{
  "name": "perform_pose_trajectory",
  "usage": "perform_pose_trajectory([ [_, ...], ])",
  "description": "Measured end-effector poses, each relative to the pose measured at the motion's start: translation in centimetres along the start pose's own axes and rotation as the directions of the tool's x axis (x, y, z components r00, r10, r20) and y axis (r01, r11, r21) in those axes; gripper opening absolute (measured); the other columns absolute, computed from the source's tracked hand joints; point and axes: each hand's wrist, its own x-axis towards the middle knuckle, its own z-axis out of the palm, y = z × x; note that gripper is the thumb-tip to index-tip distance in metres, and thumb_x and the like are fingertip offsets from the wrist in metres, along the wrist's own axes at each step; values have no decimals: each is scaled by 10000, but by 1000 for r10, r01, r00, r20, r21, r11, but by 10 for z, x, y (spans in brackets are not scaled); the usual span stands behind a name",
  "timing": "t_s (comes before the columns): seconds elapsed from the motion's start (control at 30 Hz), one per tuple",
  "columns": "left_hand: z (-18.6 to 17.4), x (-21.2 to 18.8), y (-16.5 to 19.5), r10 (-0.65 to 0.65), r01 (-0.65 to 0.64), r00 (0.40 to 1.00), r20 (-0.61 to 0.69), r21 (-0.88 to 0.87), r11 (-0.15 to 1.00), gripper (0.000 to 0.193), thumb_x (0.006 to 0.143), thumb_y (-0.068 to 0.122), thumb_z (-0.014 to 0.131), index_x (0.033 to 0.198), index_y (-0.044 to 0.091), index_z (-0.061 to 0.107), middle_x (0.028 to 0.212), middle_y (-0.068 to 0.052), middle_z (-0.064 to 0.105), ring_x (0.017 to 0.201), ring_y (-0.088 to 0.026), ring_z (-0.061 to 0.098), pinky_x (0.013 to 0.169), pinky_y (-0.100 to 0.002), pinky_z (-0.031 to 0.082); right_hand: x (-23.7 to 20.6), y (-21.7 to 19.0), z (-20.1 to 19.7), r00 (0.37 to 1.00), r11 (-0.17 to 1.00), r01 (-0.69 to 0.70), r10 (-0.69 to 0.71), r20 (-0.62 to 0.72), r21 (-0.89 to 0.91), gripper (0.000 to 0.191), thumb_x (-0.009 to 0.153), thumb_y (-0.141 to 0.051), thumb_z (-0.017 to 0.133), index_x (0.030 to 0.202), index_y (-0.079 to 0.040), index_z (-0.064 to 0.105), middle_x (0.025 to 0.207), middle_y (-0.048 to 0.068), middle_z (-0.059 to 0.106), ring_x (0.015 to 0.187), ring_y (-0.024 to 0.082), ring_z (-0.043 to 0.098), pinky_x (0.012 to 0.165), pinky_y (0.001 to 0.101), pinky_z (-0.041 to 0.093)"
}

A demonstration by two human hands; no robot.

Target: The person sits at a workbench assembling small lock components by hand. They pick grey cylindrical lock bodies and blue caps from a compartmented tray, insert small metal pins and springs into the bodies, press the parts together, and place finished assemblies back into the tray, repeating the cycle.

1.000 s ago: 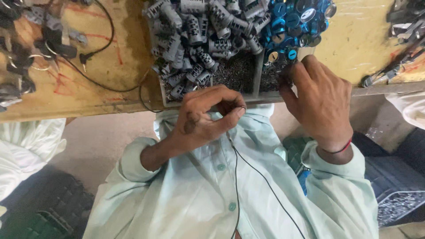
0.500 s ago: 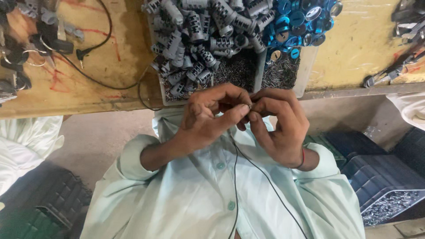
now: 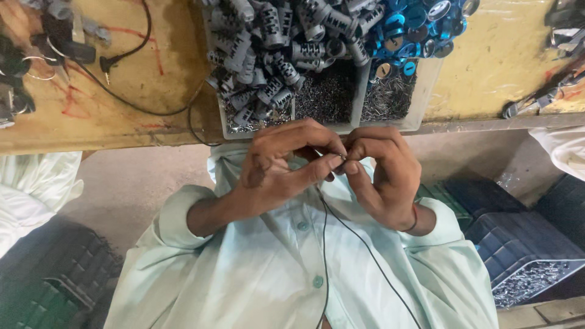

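Head view: just below the clear compartment tray (image 3: 420,122), off the bench edge, the left hand (image 3: 274,167) and right hand (image 3: 384,176) meet fingertip to fingertip. Both are pinched closed on a tiny metal part (image 3: 342,158) at the end of a thin black wire (image 3: 324,244), which hangs down over the pale shirt (image 3: 274,274). The wire looks light and limp, the part small and slippery; a grip close behind the tip seems best. In the tray lie grey ribbed sleeves (image 3: 268,42) and blue caps (image 3: 414,24).
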Motion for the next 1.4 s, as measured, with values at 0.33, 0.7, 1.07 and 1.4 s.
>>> perform_pose_trajectory([
  [0.33,-7,1,4,-159,154,985,72,68,986,169,914,107,741,1056,17,735,974,-29,728,850,-73,715,761,-229,588,22,6,-11,987,977,81,-107,121,199,404,793,92,794,1149,40,610,990,150,701,862,227,727,767,334,604],
  [0.7,-8,5,-4,-98,93,988,123,44,995,133,927,141,703,987,23,707,942,-25,701,819,-77,672,765,-241,562,56,-16,-63,983,504,134,38,177,-853,203,903,-95,814,1088,-55,742,989,102,577,868,285,630,668,405,459],
  [1.07,-7,5,-4,-107,100,988,115,71,993,112,918,118,718,986,29,716,938,-21,702,795,-71,674,741,-239,566,49,12,-56,985,392,68,118,124,-917,175,947,-186,824,1020,-74,712,991,91,537,925,261,608,756,414,451],
  [1.4,-7,5,-3,-130,124,984,123,60,991,109,912,116,719,976,27,718,923,-23,703,793,-74,674,734,-237,569,57,3,-51,991,426,71,70,111,-902,138,968,-157,816,1056,-95,729,970,92,531,886,261,607,730,412,448],
])
